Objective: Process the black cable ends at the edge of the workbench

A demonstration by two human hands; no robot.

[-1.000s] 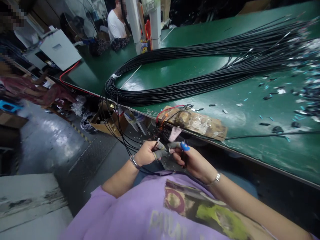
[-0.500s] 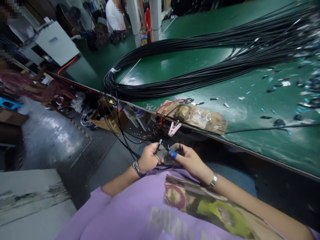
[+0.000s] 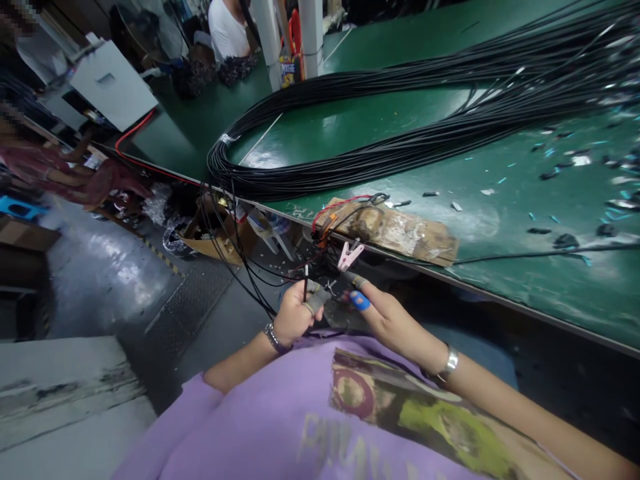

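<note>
My left hand (image 3: 294, 315) is closed on a black cable (image 3: 305, 285), whose pale-tipped end stands up beside the thumb. Grey wrapping covers some of its fingers, and thin whitish wire ends (image 3: 331, 286) fan out at the fingertips. A short way to the right is my right hand (image 3: 383, 310), thumb and index finger apart, with nothing clearly visible between them. Blue tape (image 3: 359, 301) wraps that thumb. Just beyond the right fingertips, a pink clip (image 3: 349, 255) hangs at the table edge.
A big loop of black cables (image 3: 350, 167) lies on the green table (image 3: 480, 233), some strands hanging over the edge. Scraps (image 3: 566, 241) litter the right side. A worn wooden board (image 3: 415, 237) sits at the edge; a cardboard box (image 3: 215, 243) is below. Other people are at the left and back.
My right hand has drawn away from the left and its thumb and index finger have parted. The cable end in my left hand now stands more upright.
</note>
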